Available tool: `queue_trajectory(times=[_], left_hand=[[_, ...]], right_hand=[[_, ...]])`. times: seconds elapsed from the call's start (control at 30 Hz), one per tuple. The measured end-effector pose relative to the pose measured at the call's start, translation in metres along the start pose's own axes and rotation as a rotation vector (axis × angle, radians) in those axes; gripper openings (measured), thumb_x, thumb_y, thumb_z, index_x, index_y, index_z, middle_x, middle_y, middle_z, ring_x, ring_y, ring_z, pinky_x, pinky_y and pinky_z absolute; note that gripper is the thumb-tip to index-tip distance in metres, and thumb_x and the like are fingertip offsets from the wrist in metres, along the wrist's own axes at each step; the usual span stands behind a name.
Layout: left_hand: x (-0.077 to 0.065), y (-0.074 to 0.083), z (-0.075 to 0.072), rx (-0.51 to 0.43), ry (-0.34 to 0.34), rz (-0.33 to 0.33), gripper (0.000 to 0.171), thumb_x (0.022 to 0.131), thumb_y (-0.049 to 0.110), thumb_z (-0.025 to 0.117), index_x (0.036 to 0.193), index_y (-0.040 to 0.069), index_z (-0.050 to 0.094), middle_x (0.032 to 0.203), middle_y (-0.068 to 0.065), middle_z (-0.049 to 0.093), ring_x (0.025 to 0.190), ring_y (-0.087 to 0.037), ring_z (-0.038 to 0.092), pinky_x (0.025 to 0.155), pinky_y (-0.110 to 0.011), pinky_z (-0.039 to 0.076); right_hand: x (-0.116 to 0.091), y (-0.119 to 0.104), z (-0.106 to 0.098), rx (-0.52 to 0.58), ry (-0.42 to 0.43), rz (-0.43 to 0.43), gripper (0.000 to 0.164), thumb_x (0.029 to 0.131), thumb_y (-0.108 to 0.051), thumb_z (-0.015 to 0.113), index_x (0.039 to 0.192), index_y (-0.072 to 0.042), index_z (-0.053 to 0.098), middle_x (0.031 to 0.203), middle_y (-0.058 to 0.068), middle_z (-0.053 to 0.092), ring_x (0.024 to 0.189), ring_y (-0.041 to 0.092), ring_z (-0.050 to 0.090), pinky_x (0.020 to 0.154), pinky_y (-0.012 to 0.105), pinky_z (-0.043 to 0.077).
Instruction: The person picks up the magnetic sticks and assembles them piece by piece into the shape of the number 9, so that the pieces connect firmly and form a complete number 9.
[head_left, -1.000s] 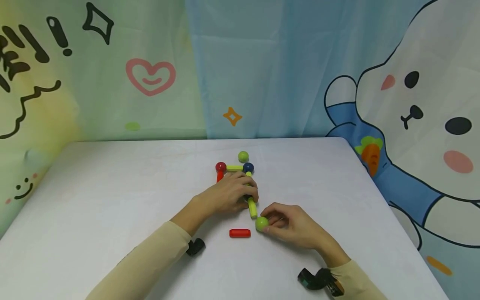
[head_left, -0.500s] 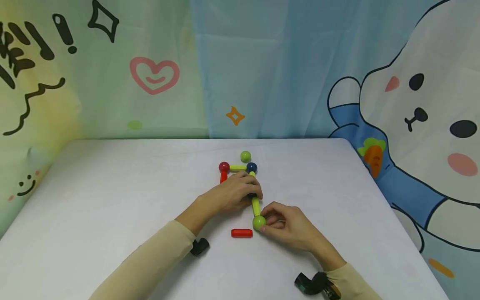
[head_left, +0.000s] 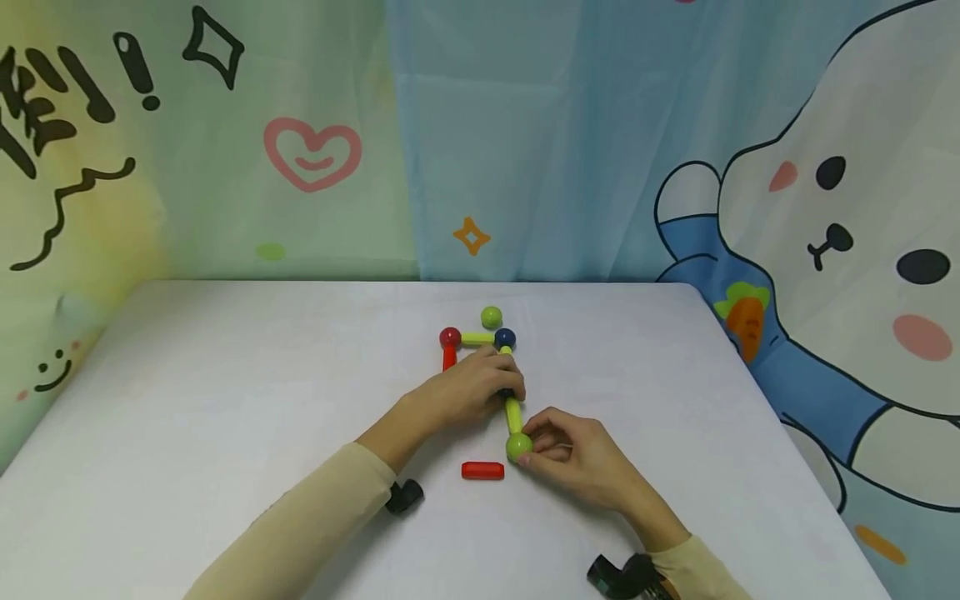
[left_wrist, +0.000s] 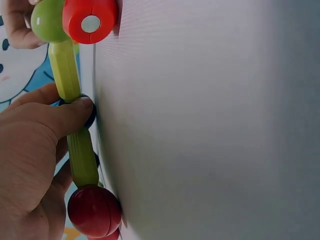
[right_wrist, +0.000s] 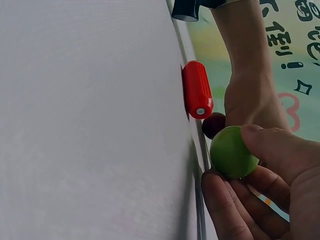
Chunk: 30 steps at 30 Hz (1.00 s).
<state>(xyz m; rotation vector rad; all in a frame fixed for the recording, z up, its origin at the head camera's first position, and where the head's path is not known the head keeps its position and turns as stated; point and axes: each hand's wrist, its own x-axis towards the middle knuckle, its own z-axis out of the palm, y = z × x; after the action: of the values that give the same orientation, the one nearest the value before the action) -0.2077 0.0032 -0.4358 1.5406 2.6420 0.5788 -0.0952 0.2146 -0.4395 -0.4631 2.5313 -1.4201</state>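
Note:
My left hand [head_left: 468,387] holds a dark blue ball [left_wrist: 91,112] that joins two yellow-green magnetic sticks; its thumb presses on the ball in the left wrist view. The nearer stick [head_left: 513,415] ends at a green ball [head_left: 518,447], touching it. My right hand [head_left: 581,458] pinches that green ball between thumb and fingers. Beyond the left hand, a red ball [head_left: 450,337], a yellow-green stick [head_left: 477,339] and another dark blue ball [head_left: 505,338] form a corner. From the red ball a red stick [head_left: 449,357] runs behind the left hand, partly hidden.
A loose red stick [head_left: 482,471] lies near the green ball, between the forearms. Past the joined pieces sits a separate green ball [head_left: 491,317]. The white table [head_left: 225,400] meets a printed curtain [head_left: 600,125] at its far edge.
My right hand has brought the green ball left against the end of the nearer yellow-green stick, closing a small gap. The left hand keeps its hold; the view has shifted slightly.

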Motion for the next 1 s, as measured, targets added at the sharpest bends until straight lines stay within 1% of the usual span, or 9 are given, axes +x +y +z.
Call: queue_trajectory(times=[0.1,0.23,0.33,0.47,0.7,0.87,1.0], left_hand=[[0.0015,0.0026,0.0016,-0.003,-0.003,-0.018,0.020,0.096,0.007,0.070,0.111,0.020,0.076,0.114,0.003,0.067,0.110,-0.019,0.055,0.100,-0.029,0.046],[0.0035,0.0054,0.0013,0.007,-0.010,-0.039,0.021,0.097,0.009,0.069,0.113,0.020,0.076,0.118,0.003,0.067,0.111,-0.019,0.055,0.100,-0.029,0.047],[0.0041,0.0065,0.0011,0.012,-0.021,-0.053,0.021,0.097,0.009,0.069,0.114,0.021,0.076,0.121,0.002,0.066,0.113,-0.019,0.055,0.100,-0.028,0.047],[0.0039,0.0075,-0.0002,-0.005,-0.036,-0.064,0.021,0.098,0.010,0.070,0.115,0.021,0.076,0.124,0.002,0.066,0.116,-0.019,0.055,0.102,-0.028,0.046],[0.0041,0.0069,0.0002,-0.006,-0.024,-0.049,0.020,0.098,0.010,0.069,0.112,0.021,0.077,0.124,0.001,0.066,0.118,-0.020,0.055,0.105,-0.028,0.045],[0.0036,0.0059,0.0020,-0.008,-0.009,-0.033,0.020,0.098,0.009,0.069,0.111,0.021,0.077,0.122,0.002,0.066,0.117,-0.019,0.055,0.104,-0.029,0.045],[0.0032,0.0052,0.0035,-0.010,-0.003,-0.029,0.020,0.098,0.008,0.069,0.111,0.021,0.077,0.122,0.002,0.067,0.118,-0.019,0.056,0.106,-0.029,0.044]], right_hand=[[-0.0010,0.0003,0.0012,0.009,0.020,0.004,0.032,0.089,-0.023,0.082,0.113,-0.009,0.067,0.106,0.005,0.070,0.095,0.015,0.070,0.084,0.024,0.058],[-0.0007,0.0018,0.0022,0.016,0.037,-0.006,0.031,0.089,-0.021,0.082,0.112,-0.008,0.067,0.106,0.006,0.070,0.095,0.016,0.071,0.084,0.025,0.058],[-0.0010,0.0021,0.0021,0.010,0.039,-0.004,0.030,0.089,-0.021,0.082,0.112,-0.008,0.067,0.107,0.006,0.070,0.095,0.016,0.071,0.084,0.025,0.058],[-0.0016,0.0019,0.0012,-0.001,0.038,0.003,0.030,0.089,-0.022,0.082,0.112,-0.009,0.067,0.106,0.005,0.070,0.095,0.015,0.071,0.084,0.024,0.058],[-0.0020,0.0033,0.0006,-0.053,0.043,-0.003,0.029,0.089,-0.022,0.082,0.112,-0.011,0.067,0.105,0.003,0.070,0.093,0.014,0.071,0.082,0.024,0.058],[-0.0022,0.0045,0.0007,-0.070,0.035,-0.012,0.028,0.089,-0.020,0.082,0.111,-0.012,0.067,0.103,0.000,0.069,0.093,0.013,0.069,0.082,0.026,0.058],[-0.0023,0.0049,0.0007,-0.076,0.029,-0.013,0.027,0.089,-0.019,0.081,0.111,-0.012,0.067,0.103,0.000,0.069,0.092,0.012,0.068,0.082,0.026,0.058]])
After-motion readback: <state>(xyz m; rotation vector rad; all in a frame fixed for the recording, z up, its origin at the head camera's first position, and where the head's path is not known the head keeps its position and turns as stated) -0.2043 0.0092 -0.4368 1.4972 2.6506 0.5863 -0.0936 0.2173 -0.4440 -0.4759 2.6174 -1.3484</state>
